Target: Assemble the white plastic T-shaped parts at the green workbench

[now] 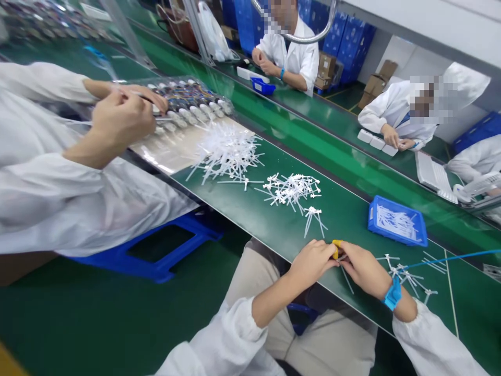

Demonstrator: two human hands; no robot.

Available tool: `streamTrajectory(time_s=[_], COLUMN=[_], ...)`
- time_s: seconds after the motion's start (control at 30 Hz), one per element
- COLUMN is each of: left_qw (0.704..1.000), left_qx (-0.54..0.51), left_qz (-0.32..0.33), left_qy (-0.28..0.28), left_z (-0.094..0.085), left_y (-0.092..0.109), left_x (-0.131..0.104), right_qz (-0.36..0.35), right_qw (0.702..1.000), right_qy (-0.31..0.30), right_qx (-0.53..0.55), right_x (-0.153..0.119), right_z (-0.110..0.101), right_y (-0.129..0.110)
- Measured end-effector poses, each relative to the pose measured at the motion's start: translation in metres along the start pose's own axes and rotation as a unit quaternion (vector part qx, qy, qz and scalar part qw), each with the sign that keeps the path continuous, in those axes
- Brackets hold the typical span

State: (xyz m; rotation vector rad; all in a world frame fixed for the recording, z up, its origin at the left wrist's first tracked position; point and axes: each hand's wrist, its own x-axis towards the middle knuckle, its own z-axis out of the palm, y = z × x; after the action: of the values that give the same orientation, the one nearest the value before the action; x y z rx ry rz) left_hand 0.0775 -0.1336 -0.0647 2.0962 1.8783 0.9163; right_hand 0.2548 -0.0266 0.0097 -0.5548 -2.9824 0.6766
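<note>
My left hand (313,261) and my right hand (366,269) meet at the near edge of the green bench, fingertips pinched together. A thin white tube (347,280) sticks out below the right fingers; whatever else lies between the fingertips is hidden. Yellow finger covers (335,249) show where the hands meet, and a blue wrist strap (392,294) with a cord circles my right wrist. Just beyond my left hand lies a small white tube piece with a connector (313,211). Several similar pieces (410,279) lie right of my right hand.
A blue tray (425,237) of white tubes stands beyond my right hand. Two piles, one of joined pieces (291,189) and one of white strips (229,151), lie left. A co-worker's hand (123,117) works beside a bagged tray of wired parts (195,102). Other people sit opposite.
</note>
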Motion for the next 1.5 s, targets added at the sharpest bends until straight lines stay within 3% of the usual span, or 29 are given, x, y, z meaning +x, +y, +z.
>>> streamTrajectory(time_s=[0.37,0.63,0.73,0.87,1.03,1.23,1.37,1.5], left_qw=[1.000,1.000,1.000,1.000,0.999,1.000,0.987,0.935], left_qx=[-0.016,-0.026,-0.018,-0.004,-0.022,-0.018,-0.156,-0.332], left_qz=[-0.003,-0.008,-0.006,0.005,0.020,0.020,-0.046,-0.126], left_qy=[0.010,-0.004,0.000,-0.009,-0.021,-0.017,0.011,0.011], left_z=[-0.005,-0.007,-0.010,-0.015,-0.018,-0.014,-0.021,-0.028], left_y=[0.004,0.004,0.004,0.007,0.011,0.009,0.009,0.018], left_x=[-0.004,-0.005,-0.006,-0.005,-0.005,-0.006,-0.008,-0.003], right_qz=[0.012,0.008,0.030,0.073,0.163,0.213,0.249,0.234], right_qw=[0.997,0.999,0.999,0.989,0.942,0.857,0.778,0.750], right_qy=[-0.029,-0.045,-0.021,0.065,0.195,0.276,0.358,0.373], right_qx=[-0.071,-0.015,0.026,0.107,0.218,0.380,0.453,0.493], right_x=[0.001,0.006,0.002,-0.016,-0.033,-0.038,-0.040,-0.039], right_z=[0.002,-0.001,0.001,0.014,0.045,0.071,0.074,0.076], right_y=[-0.002,0.000,-0.001,-0.007,-0.017,-0.023,-0.019,-0.022])
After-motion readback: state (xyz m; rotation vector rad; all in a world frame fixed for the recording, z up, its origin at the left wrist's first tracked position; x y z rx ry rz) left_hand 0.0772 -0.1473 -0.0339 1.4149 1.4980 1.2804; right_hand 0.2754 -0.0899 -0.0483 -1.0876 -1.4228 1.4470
